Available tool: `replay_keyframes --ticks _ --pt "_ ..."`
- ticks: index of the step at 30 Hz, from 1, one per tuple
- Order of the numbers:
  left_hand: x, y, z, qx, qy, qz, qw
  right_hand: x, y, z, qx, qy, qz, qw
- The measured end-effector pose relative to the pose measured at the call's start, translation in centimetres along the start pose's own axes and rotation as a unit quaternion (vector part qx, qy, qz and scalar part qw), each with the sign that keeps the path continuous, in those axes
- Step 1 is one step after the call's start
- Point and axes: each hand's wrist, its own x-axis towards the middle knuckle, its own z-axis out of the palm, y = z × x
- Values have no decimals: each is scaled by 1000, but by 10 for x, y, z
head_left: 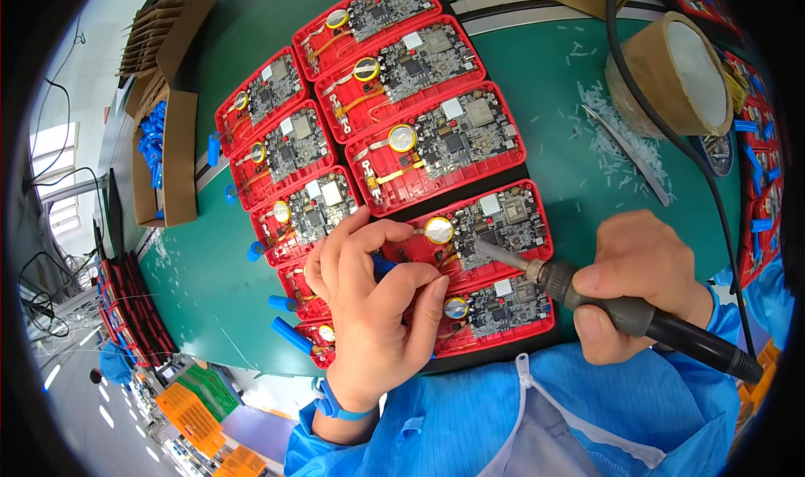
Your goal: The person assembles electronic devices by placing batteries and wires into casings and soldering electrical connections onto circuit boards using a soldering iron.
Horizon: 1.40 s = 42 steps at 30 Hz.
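Note:
My right hand (pixel 641 288) grips a soldering iron (pixel 629 309) with a black handle. Its tip lies over the circuit board (pixel 507 217) in a red plastic case (pixel 541 196), to the right of a round coin cell (pixel 438 230); whether it touches is unclear. Over the left side of that case is my left hand (pixel 373 309), thumb and index finger pinched together at the case's lower edge. What they hold, if anything, is too small to make out. A blue piece (pixel 382 266) shows partly beneath those fingers. A blue band (pixel 335 403) circles my left wrist.
More red cases (pixel 440 187) with boards stand in two columns on the green table (pixel 549 83). Tweezers (pixel 629 154) lie among white tube pieces, by a large tape roll (pixel 671 74). The iron's black cable (pixel 671 133) arcs at right. A cardboard box (pixel 180 158) holds blue parts.

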Motion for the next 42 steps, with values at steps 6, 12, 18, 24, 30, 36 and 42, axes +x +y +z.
replay_keyframes --ticks 6,12,18,24,30,36,42 --pt "2 13 1 80 18 -16 997 -1 0 2 -11 -29 4 1000" --pt "6 16 1 106 9 -11 994 0 -1 6 13 0 10 1000" --pt "7 17 -1 115 -2 -12 993 1 -2 7 14 -10 14 1000" --pt "9 17 -1 115 -8 -14 993 1 -1 8 16 -7 14 1000" --pt "10 18 -2 116 -9 -14 993 2 -1 8 11 -9 15 1000" --pt "10 18 -2 117 -11 -13 993 2 -1 10 11 -1 10 1000" --pt "10 19 -2 117 -15 -14 993 2 -2 10 8 3 11 1000"
